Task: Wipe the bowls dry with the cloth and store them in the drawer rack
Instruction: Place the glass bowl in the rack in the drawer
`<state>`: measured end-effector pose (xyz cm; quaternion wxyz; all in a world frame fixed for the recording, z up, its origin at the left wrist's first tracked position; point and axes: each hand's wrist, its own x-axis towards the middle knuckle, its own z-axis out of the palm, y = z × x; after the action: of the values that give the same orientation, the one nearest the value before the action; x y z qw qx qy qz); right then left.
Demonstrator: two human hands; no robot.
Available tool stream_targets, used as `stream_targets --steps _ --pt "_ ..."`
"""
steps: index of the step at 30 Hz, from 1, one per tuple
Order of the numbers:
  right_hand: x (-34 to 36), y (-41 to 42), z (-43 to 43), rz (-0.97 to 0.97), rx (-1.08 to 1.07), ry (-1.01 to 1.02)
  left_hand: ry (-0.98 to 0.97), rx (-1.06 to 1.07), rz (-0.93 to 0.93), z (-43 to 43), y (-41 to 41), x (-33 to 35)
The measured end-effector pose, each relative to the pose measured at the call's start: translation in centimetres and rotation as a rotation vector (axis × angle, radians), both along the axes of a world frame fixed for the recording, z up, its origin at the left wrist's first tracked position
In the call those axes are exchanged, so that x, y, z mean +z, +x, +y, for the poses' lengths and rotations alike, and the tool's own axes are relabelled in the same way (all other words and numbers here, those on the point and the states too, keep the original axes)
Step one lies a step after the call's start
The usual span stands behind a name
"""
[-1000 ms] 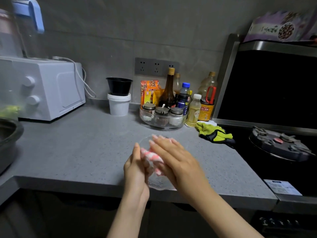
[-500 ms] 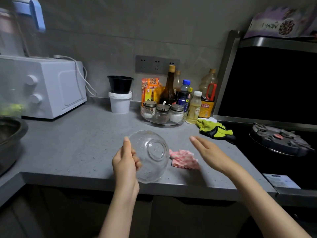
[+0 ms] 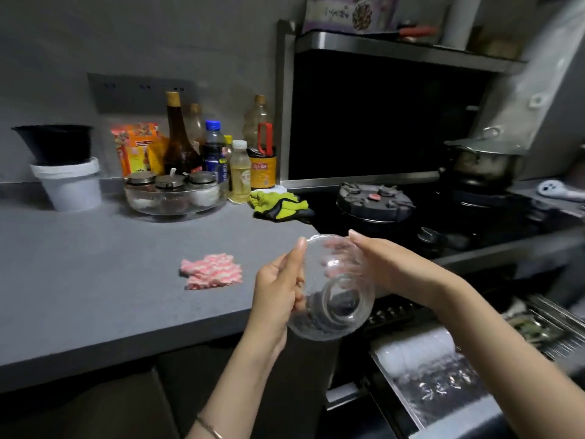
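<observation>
Head view: nearest, below and to the right of the glass bowl (image 3: 335,299), a pulled-out drawer (image 3: 399,394) shows clear, blurred contents that cannot be made out. The glass bowl is held in the air, off the front edge of the grey surface (image 3: 95,280), tipped so its base faces the camera. The left grip (image 3: 278,293) grasps the bowl's left side, thumb lying straight up to the rim and fingers curled against the glass. The right grip (image 3: 389,267) cups the bowl's right side, thumb on the rim and fingers wrapped behind, showing pink through the glass. Left of the bowl and apart from it, the pink-and-white cloth (image 3: 212,271) lies crumpled on the surface, touched by neither grip. Beyond the bowl lie yellow-green gloves (image 3: 278,205), with a gas burner (image 3: 375,201) beyond and right. Farther beyond the bowl to its left stands a glass tray of spice jars (image 3: 174,198), sauce bottles behind it. Far right of the bowl sits a lidded steel pot (image 3: 481,160).
</observation>
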<state>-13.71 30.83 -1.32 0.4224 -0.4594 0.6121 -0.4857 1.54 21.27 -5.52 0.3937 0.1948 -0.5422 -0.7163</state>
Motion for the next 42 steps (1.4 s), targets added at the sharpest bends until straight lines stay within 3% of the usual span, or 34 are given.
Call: stream_targets --steps 5,14,18,22,28,35,42 --pt "-2.3 -5.6 9.4 -0.176 -0.209 0.041 -0.092 -0.234 -0.108 6.0 -7.7 -1.9" --pt "-5.8 -15.0 21.2 -0.357 -0.723 0.016 -0.517 -0.561 -0.344 12.7 -20.9 -9.2" --pt "-8.4 -20.4 23.5 -0.426 -0.938 0.025 -0.989 -0.523 -0.587 13.4 -24.7 -13.9" --pt "-11.9 -25.3 23.9 -0.431 -1.035 0.079 -1.208 -0.578 -0.701 13.5 -28.1 -18.8" --pt "-18.0 -32.7 22.5 -0.502 -1.051 0.184 -1.288 -0.629 -0.829 13.4 -33.1 -26.0" --pt "-24.2 -38.3 20.6 -0.339 -0.969 0.441 -1.29 -0.595 -0.889 13.3 -36.2 -31.7" --pt "-28.8 -41.4 19.4 -0.3 -0.952 0.603 -1.251 -0.57 -0.936 13.2 -37.1 -33.6"
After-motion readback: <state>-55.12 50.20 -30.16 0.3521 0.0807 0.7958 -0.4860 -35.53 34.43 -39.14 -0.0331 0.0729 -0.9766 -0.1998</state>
